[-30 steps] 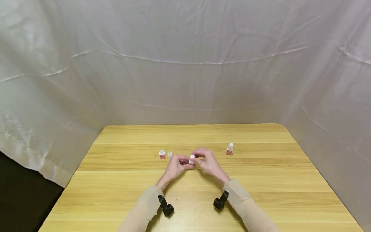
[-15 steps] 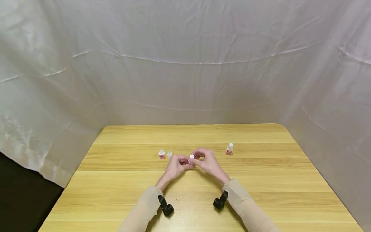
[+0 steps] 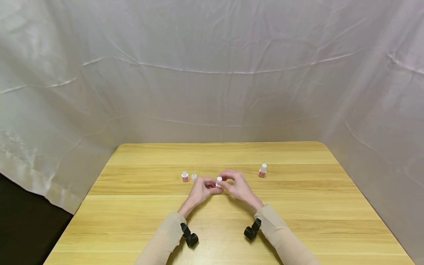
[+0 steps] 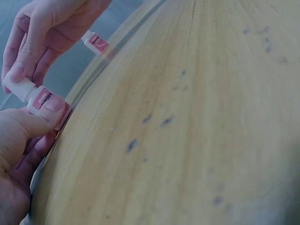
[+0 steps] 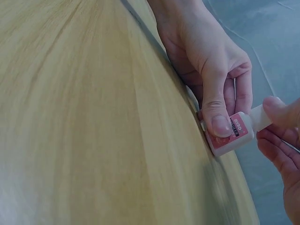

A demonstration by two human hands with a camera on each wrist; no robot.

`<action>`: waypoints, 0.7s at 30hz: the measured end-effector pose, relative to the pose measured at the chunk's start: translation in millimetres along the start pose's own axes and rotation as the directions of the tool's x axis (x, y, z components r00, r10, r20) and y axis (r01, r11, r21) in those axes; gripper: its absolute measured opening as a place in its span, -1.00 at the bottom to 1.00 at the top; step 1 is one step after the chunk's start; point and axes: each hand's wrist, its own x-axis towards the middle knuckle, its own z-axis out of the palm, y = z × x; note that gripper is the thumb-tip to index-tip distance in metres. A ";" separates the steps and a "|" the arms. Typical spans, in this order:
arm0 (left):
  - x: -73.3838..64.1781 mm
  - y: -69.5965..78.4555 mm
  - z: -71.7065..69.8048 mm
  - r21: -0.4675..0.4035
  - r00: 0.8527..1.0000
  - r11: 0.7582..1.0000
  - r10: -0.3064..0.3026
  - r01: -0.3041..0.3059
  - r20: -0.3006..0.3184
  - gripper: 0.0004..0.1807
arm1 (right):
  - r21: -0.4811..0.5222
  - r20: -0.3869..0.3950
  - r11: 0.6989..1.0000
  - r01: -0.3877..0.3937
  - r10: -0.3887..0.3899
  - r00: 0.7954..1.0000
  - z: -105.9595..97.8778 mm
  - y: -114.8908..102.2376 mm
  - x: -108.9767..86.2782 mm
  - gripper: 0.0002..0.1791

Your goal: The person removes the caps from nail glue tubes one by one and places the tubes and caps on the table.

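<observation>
Yellow wood-grained worktop [image 3: 220, 235], smooth with a soft sheen, small white plastic bottle [image 5: 236, 138] with smooth pink label [image 4: 43, 97], white cylindrical plastic cap [image 5: 259, 117], matt-looking, creased silvery-grey sheeting [image 3: 212, 95], satiny, beyond the far edge, matt beige cloth sleeves [image 3: 279, 230]

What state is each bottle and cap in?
Held white bottle with pink label: upright, body gripped by left hand.
Its white cylindrical cap: on, pinched by right hand; tightness unclear.
Right pink-labelled white bottle: standing, capped.
Left pink-labelled white bottle: standing; too small to tell if capped.
Small whitish object beside it: partly hidden, state unclear.
</observation>
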 end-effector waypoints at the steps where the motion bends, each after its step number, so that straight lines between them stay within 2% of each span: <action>1: -0.1 0.1 0.0 0.000 1.000 1.000 0.003 -0.003 -0.002 -0.76 | -0.003 -0.002 1.000 0.007 -0.007 1.000 -0.2 0.5 -0.1 -0.73; 5: -0.2 -0.1 0.3 0.000 1.000 1.000 0.019 -0.019 -0.010 -0.77 | -0.044 -0.017 0.999 -0.014 0.013 1.000 0.3 1.4 0.6 -0.68; 10: -0.1 -0.7 0.5 -0.005 1.000 1.000 0.020 -0.020 -0.002 -0.77 | -0.067 -0.032 0.997 -0.033 0.031 0.999 0.9 0.9 0.9 -0.83; 21: 0.8 -2.8 1.6 -0.018 1.000 1.000 -0.007 0.007 0.002 -0.76 | -0.067 -0.018 0.997 0.045 -0.046 0.999 0.0 3.0 -1.9 -0.79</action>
